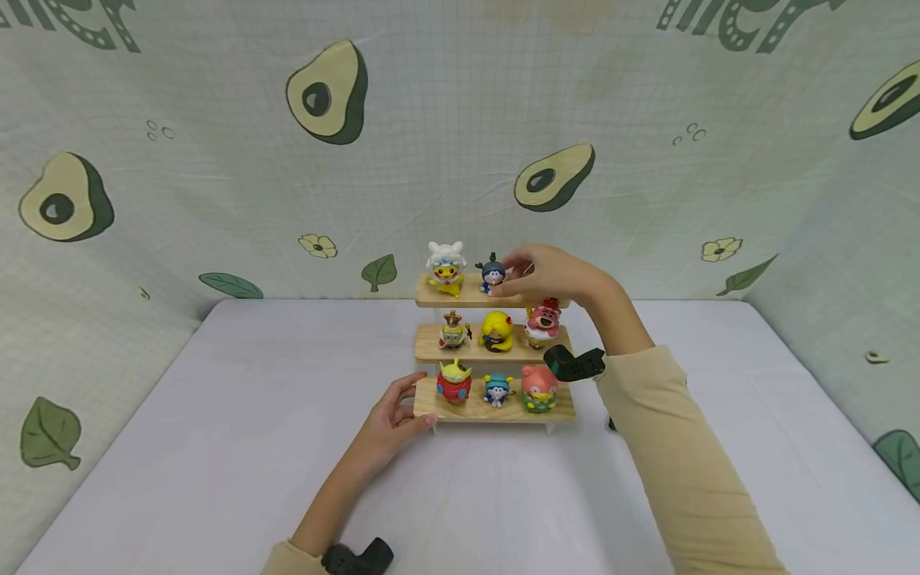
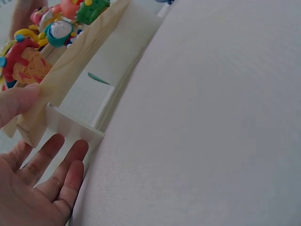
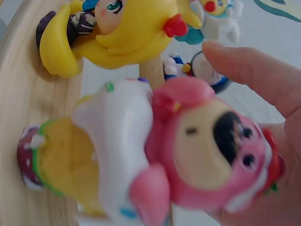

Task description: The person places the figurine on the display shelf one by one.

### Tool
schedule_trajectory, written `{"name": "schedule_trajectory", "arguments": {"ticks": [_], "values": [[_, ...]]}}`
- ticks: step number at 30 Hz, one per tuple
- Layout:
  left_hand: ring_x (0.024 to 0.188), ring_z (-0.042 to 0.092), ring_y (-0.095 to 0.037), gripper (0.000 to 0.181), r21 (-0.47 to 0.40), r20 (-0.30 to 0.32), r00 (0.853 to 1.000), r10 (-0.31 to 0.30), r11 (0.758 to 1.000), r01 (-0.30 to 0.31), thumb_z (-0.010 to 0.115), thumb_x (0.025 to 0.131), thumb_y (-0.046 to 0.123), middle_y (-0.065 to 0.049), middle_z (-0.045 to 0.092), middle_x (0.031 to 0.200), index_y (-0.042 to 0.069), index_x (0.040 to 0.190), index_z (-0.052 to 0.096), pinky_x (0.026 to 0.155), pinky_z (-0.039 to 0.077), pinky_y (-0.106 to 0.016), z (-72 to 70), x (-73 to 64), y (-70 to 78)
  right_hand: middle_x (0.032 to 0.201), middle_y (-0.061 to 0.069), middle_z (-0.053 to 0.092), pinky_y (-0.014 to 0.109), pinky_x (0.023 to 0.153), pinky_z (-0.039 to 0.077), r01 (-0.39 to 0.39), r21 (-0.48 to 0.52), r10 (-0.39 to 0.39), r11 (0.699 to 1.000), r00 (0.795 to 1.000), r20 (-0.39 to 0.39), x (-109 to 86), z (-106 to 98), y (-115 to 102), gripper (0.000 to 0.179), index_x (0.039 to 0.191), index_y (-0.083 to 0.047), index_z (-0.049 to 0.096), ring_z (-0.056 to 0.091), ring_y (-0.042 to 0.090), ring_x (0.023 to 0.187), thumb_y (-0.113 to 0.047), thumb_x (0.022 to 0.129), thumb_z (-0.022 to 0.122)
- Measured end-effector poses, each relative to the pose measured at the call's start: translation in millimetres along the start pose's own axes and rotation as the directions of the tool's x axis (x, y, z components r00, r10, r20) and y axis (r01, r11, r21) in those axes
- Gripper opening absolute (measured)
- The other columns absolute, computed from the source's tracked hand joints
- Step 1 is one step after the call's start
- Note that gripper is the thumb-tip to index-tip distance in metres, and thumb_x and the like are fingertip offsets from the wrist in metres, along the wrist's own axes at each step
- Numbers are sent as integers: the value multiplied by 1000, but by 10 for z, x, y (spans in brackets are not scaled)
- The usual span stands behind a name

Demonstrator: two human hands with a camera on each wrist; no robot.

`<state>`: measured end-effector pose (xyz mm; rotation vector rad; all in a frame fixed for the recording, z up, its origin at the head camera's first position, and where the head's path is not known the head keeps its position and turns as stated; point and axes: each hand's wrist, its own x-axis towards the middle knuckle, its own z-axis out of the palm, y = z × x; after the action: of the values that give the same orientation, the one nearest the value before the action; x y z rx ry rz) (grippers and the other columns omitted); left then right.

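A three-tier wooden display shelf [image 1: 426,403] bears several toy figurines. My left hand [image 1: 391,419] grips the left end of its bottom tier, the thumb over the board and the fingers beneath, beside the white support [image 2: 70,125]. At the top tier, my right hand [image 1: 557,271] pinches a small figurine with a dark blue cap [image 1: 493,273]; its far side is hidden. Left of that figurine stands a yellow figurine in a white hood [image 1: 447,267]. Below the right hand is a pink bear figurine [image 3: 202,146], with a yellow-haired figurine [image 1: 497,331] beside it.
A crowned figurine [image 1: 453,331] stands on the middle tier. The bottom tier holds a red figurine [image 1: 454,383], a blue-capped one [image 1: 497,390] and a pink-and-green one [image 1: 539,390]. Below the shelf spreads a white tabletop [image 1: 251,415]; behind hangs an avocado-print cloth [image 1: 438,120].
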<state>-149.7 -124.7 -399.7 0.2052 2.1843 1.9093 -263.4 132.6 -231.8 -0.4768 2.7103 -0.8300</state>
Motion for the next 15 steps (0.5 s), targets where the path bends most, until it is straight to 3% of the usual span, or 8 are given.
{"name": "schedule_trajectory", "arguments": {"ticks": [5,11,15], "values": [[94,60,-15,66,-5,-4,1000,-20,1000,20,70,83,14,-10,48,133,18,139,36,77,49,-19,4,5,6,130,13,51,46,93,43,52,47,-47,998,993,-113,-200,-45,107,61,135,-8,45,50,29,115,-38,86,63],[96,59,-17,66,-5,4,1000,-22,1000,22,70,83,15,-11,47,133,18,140,35,78,48,-18,3,9,5,131,10,51,47,97,41,117,128,-77,985,957,-280,-562,-1,198,54,132,-8,47,51,28,116,-38,89,61],[98,59,-15,67,-4,9,1000,1,1000,-1,69,84,15,-13,47,133,15,140,34,79,48,-18,-2,6,-17,131,12,50,49,102,37,144,144,-89,979,938,-336,-800,69,241,51,131,-7,47,48,31,119,-36,91,59]]}}
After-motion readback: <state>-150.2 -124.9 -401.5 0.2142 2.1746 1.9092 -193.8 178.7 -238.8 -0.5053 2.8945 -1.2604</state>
